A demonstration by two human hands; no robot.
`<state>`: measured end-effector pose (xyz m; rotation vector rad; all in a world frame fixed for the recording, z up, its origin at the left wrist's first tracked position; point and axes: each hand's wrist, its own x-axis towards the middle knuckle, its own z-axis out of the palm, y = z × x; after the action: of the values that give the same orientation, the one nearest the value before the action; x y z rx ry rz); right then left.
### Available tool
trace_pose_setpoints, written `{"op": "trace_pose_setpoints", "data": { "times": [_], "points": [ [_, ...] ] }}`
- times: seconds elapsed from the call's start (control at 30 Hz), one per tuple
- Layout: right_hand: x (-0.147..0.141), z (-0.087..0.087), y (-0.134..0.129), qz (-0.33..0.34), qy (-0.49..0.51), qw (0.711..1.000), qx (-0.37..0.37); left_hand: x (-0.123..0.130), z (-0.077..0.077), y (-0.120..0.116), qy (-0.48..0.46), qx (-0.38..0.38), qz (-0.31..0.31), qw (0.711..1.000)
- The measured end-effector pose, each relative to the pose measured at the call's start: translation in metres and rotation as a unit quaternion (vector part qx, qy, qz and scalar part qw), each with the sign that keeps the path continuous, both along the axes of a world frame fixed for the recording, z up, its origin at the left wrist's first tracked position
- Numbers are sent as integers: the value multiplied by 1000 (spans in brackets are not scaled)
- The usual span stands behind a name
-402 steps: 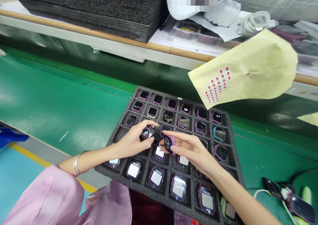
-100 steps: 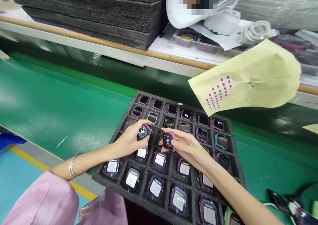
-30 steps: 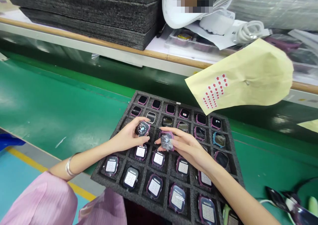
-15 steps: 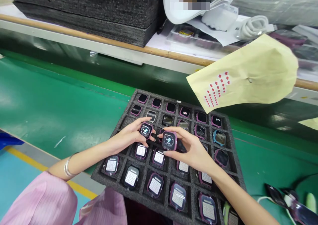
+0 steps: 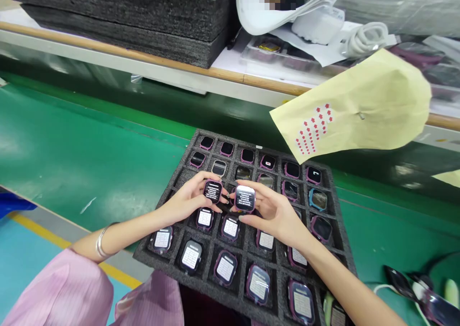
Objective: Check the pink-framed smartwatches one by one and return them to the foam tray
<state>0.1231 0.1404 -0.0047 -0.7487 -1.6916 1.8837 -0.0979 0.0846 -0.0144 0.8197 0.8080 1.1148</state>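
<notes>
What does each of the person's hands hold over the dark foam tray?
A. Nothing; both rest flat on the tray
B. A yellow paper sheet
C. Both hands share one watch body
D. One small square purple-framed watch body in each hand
D: the left hand pinches one small square purple-framed watch body, the right hand another, both above the dark foam tray.

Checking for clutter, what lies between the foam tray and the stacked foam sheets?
Head view: between foam tray and stacked foam sheets, only bare green belt and a wooden-edged rail.

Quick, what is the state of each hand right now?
Left hand: closed on a small watch body, screen lit.
Right hand: closed on a second watch body, above the foam tray.
</notes>
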Motion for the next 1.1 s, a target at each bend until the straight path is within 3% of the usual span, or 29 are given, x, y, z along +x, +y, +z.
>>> {"op": "trace_pose_setpoints", "data": {
  "times": [0.33,0.63,1.1],
  "points": [
    [-9,0,-4,-89,-31,994,57,-2,-7,-2,26,66,-24,997],
    [1,-2,-3,-53,-47,996,49,-4,-5,0,36,69,-29,997],
    [4,-2,-2,-79,-46,993,78,-3,1,0,55,46,-15,997]
  ]
}}
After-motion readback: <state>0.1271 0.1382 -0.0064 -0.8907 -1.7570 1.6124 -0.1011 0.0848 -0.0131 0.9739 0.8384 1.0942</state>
